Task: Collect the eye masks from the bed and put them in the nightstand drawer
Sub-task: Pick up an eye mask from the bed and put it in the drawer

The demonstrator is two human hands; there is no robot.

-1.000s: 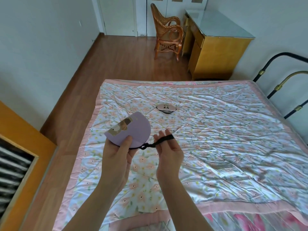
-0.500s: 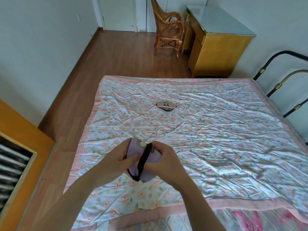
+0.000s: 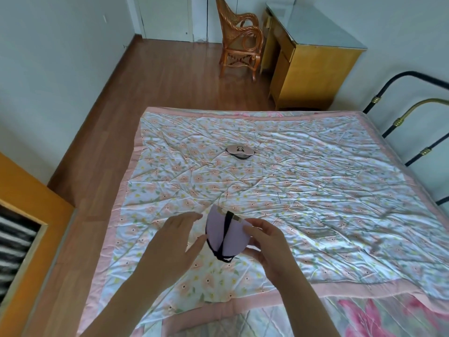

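Note:
A folded lilac eye mask [image 3: 224,233] with its black strap wrapped around it is held in my right hand [image 3: 266,242] above the near part of the bed [image 3: 315,190]. My left hand [image 3: 176,242] hovers just left of the mask with fingers spread, its fingertips close to the mask's edge. A second eye mask [image 3: 240,150], pink with a dark rim and a small picture on it, lies flat on the floral quilt further away, near the bed's middle.
An orange wooden cabinet [image 3: 26,215] stands at the left beside the bed. A yellow desk [image 3: 308,66] and a wicker chair [image 3: 240,42] stand beyond the bed's far side. A black and brass metal bed frame [image 3: 413,113] rises at the right.
The strap was pulled out, then wound around the folded lilac mask. My left hand has now let go and opened, and the mask rests in my right hand alone.

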